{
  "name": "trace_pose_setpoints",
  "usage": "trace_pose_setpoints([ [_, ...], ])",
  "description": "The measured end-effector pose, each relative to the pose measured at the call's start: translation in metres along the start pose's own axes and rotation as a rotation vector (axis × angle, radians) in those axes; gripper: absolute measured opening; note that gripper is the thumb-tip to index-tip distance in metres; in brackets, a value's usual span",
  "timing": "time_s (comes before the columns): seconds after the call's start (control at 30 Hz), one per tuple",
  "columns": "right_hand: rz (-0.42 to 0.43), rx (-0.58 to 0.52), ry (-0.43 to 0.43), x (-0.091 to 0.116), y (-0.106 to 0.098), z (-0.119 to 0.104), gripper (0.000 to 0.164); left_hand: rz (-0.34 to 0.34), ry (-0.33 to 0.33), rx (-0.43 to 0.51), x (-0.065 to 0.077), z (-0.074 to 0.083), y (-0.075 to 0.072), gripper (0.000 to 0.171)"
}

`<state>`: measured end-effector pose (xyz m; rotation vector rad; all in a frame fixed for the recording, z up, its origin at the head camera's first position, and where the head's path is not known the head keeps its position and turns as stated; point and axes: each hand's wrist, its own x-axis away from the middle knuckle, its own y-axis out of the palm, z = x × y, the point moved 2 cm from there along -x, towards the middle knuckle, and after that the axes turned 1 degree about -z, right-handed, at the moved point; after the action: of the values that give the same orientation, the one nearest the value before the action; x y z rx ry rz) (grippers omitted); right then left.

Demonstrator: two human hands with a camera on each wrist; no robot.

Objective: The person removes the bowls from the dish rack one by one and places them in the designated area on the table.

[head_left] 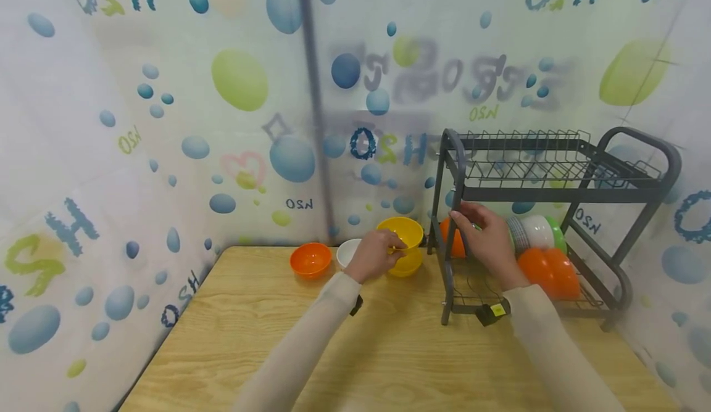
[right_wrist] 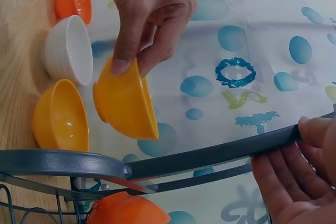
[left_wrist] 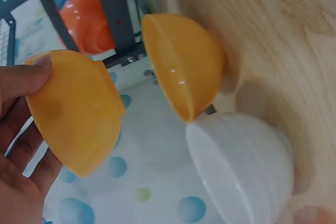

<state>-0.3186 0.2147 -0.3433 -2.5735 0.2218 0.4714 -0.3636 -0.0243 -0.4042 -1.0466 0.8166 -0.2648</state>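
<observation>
My left hand (head_left: 371, 256) pinches a yellow bowl (head_left: 404, 230) by its side, thumb on the outside, and holds it above a second yellow bowl (head_left: 408, 267) on the table. In the right wrist view the held bowl (right_wrist: 126, 106) is tilted and apart from the lower yellow bowl (right_wrist: 60, 116). A white bowl (head_left: 347, 251) and an orange bowl (head_left: 310, 261) stand left of these, the white one partly behind my left hand. With thumb and fingers, my right hand (head_left: 490, 242) grips the front left post of a dark grey dish rack (head_left: 555, 195).
On the rack's lower shelf sit an orange bowl (head_left: 550, 273), a white bowl (head_left: 536, 233) and other coloured bowls standing on edge. The upper shelf has wire slots (head_left: 528, 168). Behind the wooden table (head_left: 333, 350) hangs a patterned curtain (head_left: 266, 134).
</observation>
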Motion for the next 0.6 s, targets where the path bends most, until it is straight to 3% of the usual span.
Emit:
trace_pose_setpoints([
  [0.3,0.005,0.009,-0.030,-0.002,0.001,0.001,0.049,-0.061,-0.057,-0.012,-0.010,-0.012,0.026,0.014],
  [0.6,-0.010,0.032,-0.006,-0.002,-0.001,0.001,0.050,-0.133,-0.106,-0.023,-0.011,-0.014,0.048,0.014],
])
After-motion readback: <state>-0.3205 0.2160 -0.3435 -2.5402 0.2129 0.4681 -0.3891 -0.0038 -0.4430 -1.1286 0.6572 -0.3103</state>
